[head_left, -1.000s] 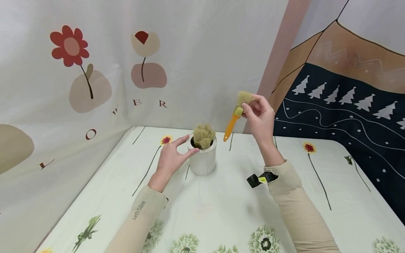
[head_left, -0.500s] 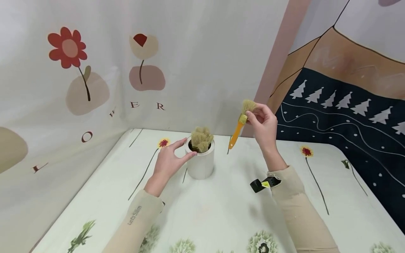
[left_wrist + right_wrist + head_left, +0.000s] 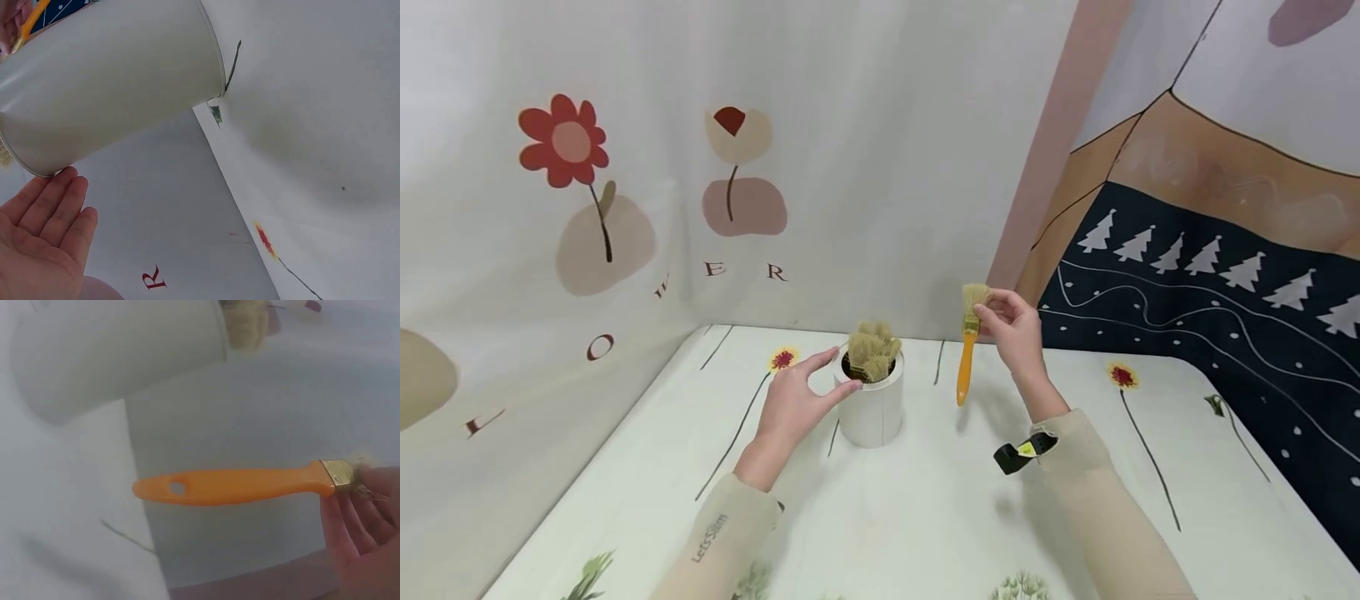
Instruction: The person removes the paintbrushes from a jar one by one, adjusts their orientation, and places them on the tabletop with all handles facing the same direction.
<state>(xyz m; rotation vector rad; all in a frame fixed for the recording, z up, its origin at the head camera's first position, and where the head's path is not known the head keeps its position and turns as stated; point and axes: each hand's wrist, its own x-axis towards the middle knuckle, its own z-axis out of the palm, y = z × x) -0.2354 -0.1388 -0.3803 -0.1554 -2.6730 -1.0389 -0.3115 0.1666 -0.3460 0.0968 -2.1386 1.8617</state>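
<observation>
A white cylindrical pot [image 3: 871,418] stands upright on the table, with pale bristle heads [image 3: 872,348] of several brushes sticking out. My left hand [image 3: 792,402] is at its left rim, thumb and index finger spread and reaching the edge. In the left wrist view the fingers [image 3: 59,215] look nearly straight and touch the pot's rim; the thumb is hidden. To the right of the pot, my right hand [image 3: 1017,337] pinches a paintbrush [image 3: 966,367] near its bristles and metal band. Its orange handle [image 3: 231,486] points down, above the table.
A white cloth with printed flowers covers the table [image 3: 880,517]. Behind it hangs a pale printed curtain [image 3: 880,167], with a dark tree-patterned cloth [image 3: 1210,283] at the right. A black camera [image 3: 1011,457] is strapped to my right wrist.
My right hand has come down with the paintbrush, and the handle has swung from slanting left to hanging nearly vertical. My left hand stays at the pot's rim. The head view has tilted slightly upward.
</observation>
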